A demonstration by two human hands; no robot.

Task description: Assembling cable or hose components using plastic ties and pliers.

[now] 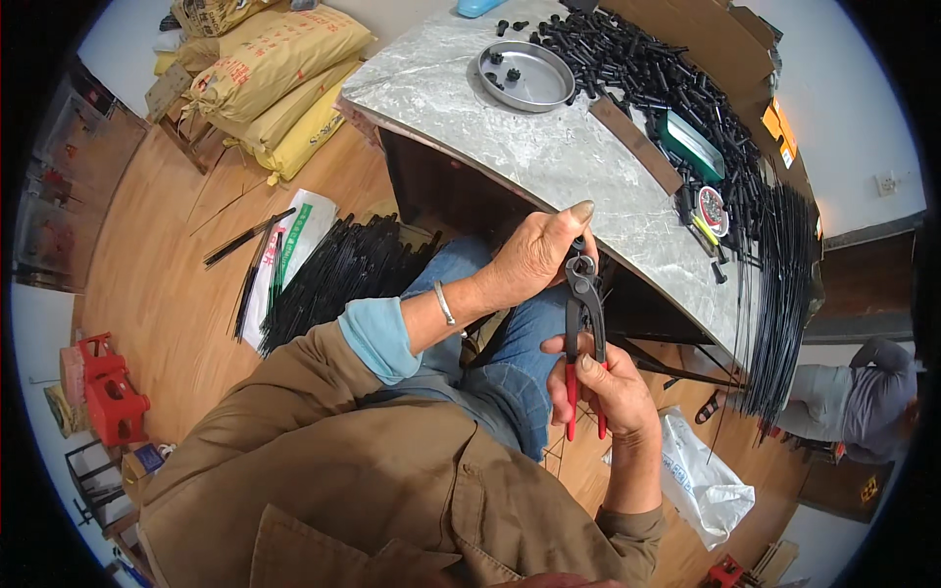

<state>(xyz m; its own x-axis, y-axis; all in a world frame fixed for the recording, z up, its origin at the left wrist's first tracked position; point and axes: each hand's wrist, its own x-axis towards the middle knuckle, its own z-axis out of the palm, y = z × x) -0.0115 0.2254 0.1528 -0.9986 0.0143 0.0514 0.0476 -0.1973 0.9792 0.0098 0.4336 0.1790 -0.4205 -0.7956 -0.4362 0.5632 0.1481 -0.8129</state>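
Observation:
My right hand (613, 392) grips a pair of end-cutting pincers (585, 304) by their red handles, the dark jaws pointing away from me. Just past the jaws, my left hand (541, 253) is closed, thumb stretched along the top. Its fingers pinch a small dark piece (576, 248) at the jaws, mostly hidden, so its kind cannot be made out. Both hands are above my lap, beside the near edge of the grey marble-patterned table (461, 127).
On the table are a heap of black plastic parts (637, 64), a round metal tray (505, 90) with a few black pieces, a green box (691, 147) and long black rods (784, 294). More rods (343, 274) lie on the floor at left, near stacked yellow sacks (284, 69). Another person (872, 402) is at far right.

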